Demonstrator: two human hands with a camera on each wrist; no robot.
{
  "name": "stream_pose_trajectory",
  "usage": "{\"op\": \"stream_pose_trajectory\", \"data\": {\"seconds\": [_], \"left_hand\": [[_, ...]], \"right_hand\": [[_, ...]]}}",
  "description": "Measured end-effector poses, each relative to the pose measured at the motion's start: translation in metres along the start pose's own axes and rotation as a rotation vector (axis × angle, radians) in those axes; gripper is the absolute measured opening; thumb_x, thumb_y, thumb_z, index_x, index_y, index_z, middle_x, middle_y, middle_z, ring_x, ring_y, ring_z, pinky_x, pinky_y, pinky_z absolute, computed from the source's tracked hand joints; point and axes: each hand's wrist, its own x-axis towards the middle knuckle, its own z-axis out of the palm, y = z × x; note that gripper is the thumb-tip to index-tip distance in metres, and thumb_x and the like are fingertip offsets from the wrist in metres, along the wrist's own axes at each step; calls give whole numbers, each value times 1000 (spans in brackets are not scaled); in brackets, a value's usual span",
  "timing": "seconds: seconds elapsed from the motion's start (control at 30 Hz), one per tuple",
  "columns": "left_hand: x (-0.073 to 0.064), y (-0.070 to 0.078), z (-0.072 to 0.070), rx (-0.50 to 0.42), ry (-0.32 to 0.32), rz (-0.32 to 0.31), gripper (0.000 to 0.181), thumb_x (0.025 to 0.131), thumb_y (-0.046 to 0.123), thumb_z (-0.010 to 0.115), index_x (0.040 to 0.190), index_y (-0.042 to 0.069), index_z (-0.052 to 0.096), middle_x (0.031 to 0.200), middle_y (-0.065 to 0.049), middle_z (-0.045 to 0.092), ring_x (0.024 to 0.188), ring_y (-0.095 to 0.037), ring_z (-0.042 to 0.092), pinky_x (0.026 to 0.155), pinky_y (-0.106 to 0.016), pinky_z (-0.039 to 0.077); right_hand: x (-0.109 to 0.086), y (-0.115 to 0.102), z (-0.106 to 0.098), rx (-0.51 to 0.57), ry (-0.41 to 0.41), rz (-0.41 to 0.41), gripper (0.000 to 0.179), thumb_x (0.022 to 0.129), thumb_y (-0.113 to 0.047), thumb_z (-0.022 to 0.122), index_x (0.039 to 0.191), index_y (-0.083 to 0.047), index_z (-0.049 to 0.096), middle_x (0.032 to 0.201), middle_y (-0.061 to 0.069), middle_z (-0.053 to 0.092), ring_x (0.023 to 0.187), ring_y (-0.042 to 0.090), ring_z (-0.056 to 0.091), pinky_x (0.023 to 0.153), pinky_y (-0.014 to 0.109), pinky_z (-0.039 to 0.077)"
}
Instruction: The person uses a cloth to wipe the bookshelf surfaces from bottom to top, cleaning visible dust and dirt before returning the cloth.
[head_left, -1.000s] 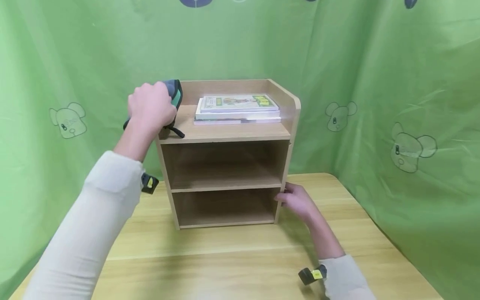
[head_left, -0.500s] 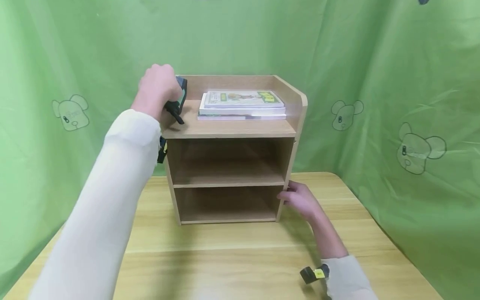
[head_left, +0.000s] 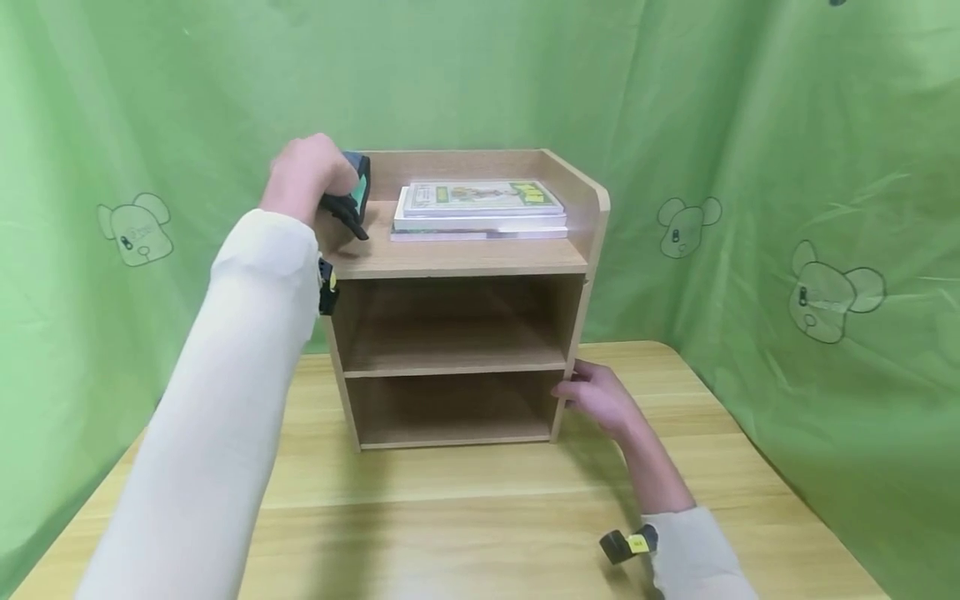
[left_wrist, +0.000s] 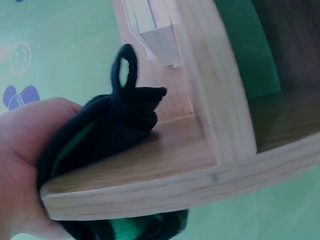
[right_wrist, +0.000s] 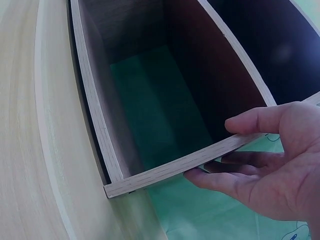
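A small wooden shelf (head_left: 457,272) stands on the table, seen in all views. My left hand (head_left: 306,173) grips a dark cloth (left_wrist: 107,122) with green parts and a hanging loop. In the left wrist view the cloth is folded over the upper edge of the shelf's left side panel (left_wrist: 135,200), showing on both sides of it. My right hand (head_left: 600,398) holds the front edge of the right side panel (right_wrist: 175,163) low down. There the thumb (right_wrist: 255,120) lies on the inner side and the fingers (right_wrist: 220,181) on the outer side.
Several books (head_left: 480,211) lie stacked on the shelf's top board, right of the cloth. Two compartments open to the front below. The wooden table (head_left: 450,517) reaches back to a green curtain (head_left: 825,167) around it.
My left hand with the cloth has moved slightly right and back along the left side panel since one second ago. My right hand keeps its place on the shelf. The head view has shifted slightly.
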Motion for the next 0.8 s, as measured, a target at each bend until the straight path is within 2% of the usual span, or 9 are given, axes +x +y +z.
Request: {"op": "stream_pose_trajectory", "data": {"seconds": [0.13,0.27,0.43,0.53,0.7,0.8], "left_hand": [[0,5,1,70,-65,-4,44,93,18,39,133,2,49,130,-17,47,108,-28,45,84,-32,41],[0,7,6,79,-52,23,47,92,19,39,134,3,50,133,-18,48,111,-30,44,87,-35,40],[-6,6,8,57,-35,31,52,93,22,40,141,1,46,134,-21,47,110,-31,45,86,-37,43],[-10,2,10,40,6,45,52,94,23,42,140,1,47,131,-22,49,109,-33,46,86,-39,43],[-17,-7,21,-10,120,94,48,91,20,45,136,2,53,122,-21,56,103,-34,51,79,-40,45],[-23,-13,30,-59,195,113,51,98,26,40,145,8,49,124,-22,57,105,-36,52,82,-44,46]], "right_hand": [[0,2,-2,-5,2,7,72,93,-9,61,154,10,27,148,35,45,133,45,52,108,49,47],[-4,5,-3,2,6,1,70,93,-9,61,153,11,30,148,35,45,133,46,51,108,49,47],[-4,5,-5,-3,14,-3,69,93,-9,60,152,11,31,149,34,45,134,46,51,109,50,46],[-1,5,-5,0,17,-4,69,93,-9,60,152,11,31,149,33,45,134,46,51,109,50,46],[0,4,-4,8,15,-6,69,93,-8,60,152,12,32,148,34,45,132,46,52,108,49,47],[0,4,-3,12,16,1,69,92,-9,61,152,10,32,149,33,45,133,45,52,109,49,46]]}}
